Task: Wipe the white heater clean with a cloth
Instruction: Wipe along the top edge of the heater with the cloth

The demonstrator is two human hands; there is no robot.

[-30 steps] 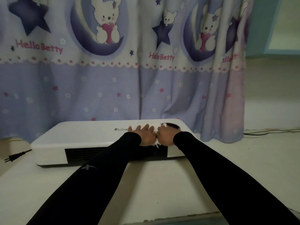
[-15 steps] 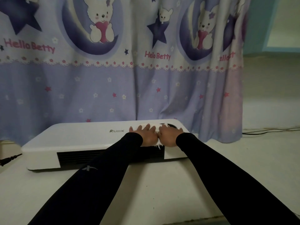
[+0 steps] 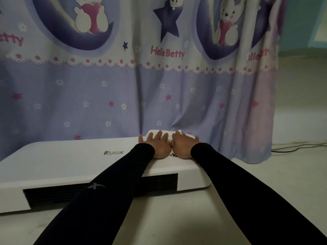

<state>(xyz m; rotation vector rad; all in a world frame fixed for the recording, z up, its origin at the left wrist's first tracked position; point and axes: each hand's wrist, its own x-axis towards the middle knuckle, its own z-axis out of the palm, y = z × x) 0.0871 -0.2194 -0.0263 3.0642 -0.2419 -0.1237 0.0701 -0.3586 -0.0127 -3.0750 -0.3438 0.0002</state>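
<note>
Both our left hand and right hand, fingers spread flat, press the cloth at the heater's far right corner; most of its top looks unwiped.

Cloth on heater far-rt; curtain behind.

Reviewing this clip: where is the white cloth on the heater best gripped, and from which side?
Probably the far edge of the cloth, from above. It lies flat on the heater under the left hand and right hand; only that edge shows past the fingertips, so a pinch grip there seems easiest.
</note>
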